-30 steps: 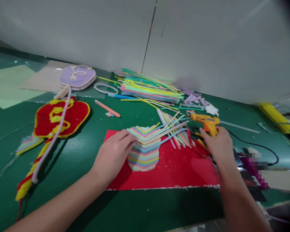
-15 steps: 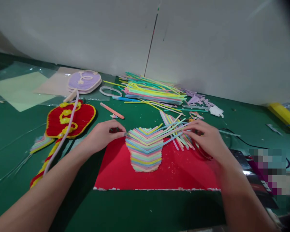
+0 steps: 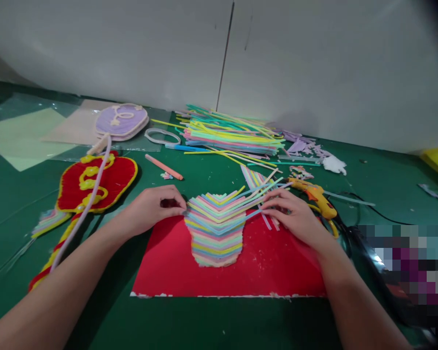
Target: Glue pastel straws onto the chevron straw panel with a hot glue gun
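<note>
A striped panel of pastel pipe cleaners point(image 3: 217, 233), laid in V-shaped rows, lies on a red sheet point(image 3: 284, 262). At the panel's upper left edge, my left hand point(image 3: 155, 209) pinches the end of a row. My right hand point(image 3: 290, 214) is closed at the longer, untrimmed ends sticking out on the right, its thumb and fingertips on a light blue pipe cleaner point(image 3: 253, 214). Behind that hand, a second bundle of striped pipe cleaners point(image 3: 253, 179) is partly hidden. A yellow-orange glue gun point(image 3: 314, 195) rests just beyond my right hand.
Loose pipe cleaners point(image 3: 229, 136) are heaped by the wall. On the left lie a red and yellow fan point(image 3: 109, 182) and a purple fan point(image 3: 122, 121). A coral stick point(image 3: 164, 166) lies nearer. White scrap point(image 3: 335, 164) and a black cable sit at right.
My right hand has slid left along the loose ends, closer to the panel, uncovering the glue gun. My left hand stays at the left edge. The view has shifted slightly.
</note>
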A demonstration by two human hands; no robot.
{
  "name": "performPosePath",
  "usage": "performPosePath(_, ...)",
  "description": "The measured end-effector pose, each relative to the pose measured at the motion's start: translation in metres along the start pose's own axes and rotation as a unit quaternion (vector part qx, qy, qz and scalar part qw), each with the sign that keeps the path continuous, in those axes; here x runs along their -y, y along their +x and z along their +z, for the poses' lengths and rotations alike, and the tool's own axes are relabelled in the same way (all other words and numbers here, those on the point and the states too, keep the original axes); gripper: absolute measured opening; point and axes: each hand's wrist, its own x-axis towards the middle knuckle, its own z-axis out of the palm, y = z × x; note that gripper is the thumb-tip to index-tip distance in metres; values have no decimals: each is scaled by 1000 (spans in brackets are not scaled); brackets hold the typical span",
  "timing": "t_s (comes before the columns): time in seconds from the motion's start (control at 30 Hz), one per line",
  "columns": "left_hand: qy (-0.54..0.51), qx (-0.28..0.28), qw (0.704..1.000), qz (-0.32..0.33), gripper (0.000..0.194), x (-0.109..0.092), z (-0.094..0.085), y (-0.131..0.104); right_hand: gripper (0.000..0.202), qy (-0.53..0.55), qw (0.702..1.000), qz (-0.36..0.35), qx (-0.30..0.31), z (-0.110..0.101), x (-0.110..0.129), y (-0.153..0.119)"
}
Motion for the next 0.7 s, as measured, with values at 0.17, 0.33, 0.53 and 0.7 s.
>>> performPosePath(0.17,14,-28,999,0,22,-1,-1,0,10,9,999,-21,-45,-1,0,-3)
performPosePath(0.33,35,-42,999,-4,22,0,0,1,15,-9,996,-57,-66,1,-6,-4)
performPosePath(0.53,47,-47,998,8,23,1,3,1,16,-31,996,-55,-61,1,-7,-5)
performPosePath(0.7,56,-61,996,12,23,2,4,1,18,-92,992,-76,-48,2,-8,-5)
